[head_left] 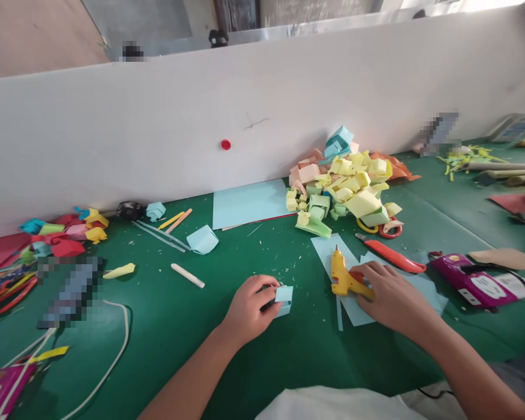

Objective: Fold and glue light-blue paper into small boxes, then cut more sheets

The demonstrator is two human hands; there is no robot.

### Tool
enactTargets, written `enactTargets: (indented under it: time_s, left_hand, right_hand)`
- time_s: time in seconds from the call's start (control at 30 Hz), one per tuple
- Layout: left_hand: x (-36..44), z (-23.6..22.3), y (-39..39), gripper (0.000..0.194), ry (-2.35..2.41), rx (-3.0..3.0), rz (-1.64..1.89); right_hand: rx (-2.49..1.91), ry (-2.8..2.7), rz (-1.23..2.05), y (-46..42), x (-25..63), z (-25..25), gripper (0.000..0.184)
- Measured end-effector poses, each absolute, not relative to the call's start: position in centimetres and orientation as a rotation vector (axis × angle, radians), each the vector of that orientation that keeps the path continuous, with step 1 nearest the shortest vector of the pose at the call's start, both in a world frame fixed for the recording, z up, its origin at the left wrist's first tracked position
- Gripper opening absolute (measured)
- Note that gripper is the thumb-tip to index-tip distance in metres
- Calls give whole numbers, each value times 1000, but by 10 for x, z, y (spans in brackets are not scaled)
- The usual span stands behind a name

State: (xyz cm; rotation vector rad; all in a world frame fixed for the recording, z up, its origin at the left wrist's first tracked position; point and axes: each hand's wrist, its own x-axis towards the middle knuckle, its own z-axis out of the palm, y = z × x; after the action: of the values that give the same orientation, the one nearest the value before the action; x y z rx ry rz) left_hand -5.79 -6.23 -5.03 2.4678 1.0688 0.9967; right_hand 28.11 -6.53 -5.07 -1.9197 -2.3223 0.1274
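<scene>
A small folded piece of light blue paper [284, 294], shaped like a little box, is pinched in the fingers of my left hand [254, 306] just above the green table. My right hand [387, 291] grips a yellow hot glue gun [342, 273] by its handle, its nozzle pointing away from me. Under the glue gun lie light blue paper sheets [357, 315] and a thin cut strip. A red utility knife [394, 256] rests just beyond my right hand. The handles of a pair of scissors [390, 228] show beside the paper pile.
A heap of folded yellow, green, pink and blue paper pieces [354, 186] leans by the white partition [157, 128]. Purple power strips [481, 280] with cables stand at the right and lower left. Glue sticks [161, 236], a white stick [188, 275] and a phone [72, 291] lie left.
</scene>
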Motion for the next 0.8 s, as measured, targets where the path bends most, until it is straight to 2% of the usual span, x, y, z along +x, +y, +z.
enactTargets:
  time_s: [0.13, 0.33, 0.43, 0.6, 0.8]
  left_hand:
    - [-59, -50, -61, 13, 1107, 2384, 1029]
    - [-61, -49, -61, 14, 1122, 2300, 1087]
    - [-61, -48, -62, 16, 1108, 2279, 1110]
    - [-61, -47, -63, 15, 1119, 2247, 1118]
    - [-63, -48, -61, 17, 1123, 2177, 1136]
  right_hand:
    - [-1962, -2288, 177, -60, 273, -41, 40]
    - [-1852, -2018, 387, -53, 266, -35, 46]
    - [-1671, -1841, 620, -50, 268, -35, 44]
    - [-1222, -1438, 1147, -47, 270, -36, 25]
    - [-944, -1309, 1515, -49, 252, -35, 32]
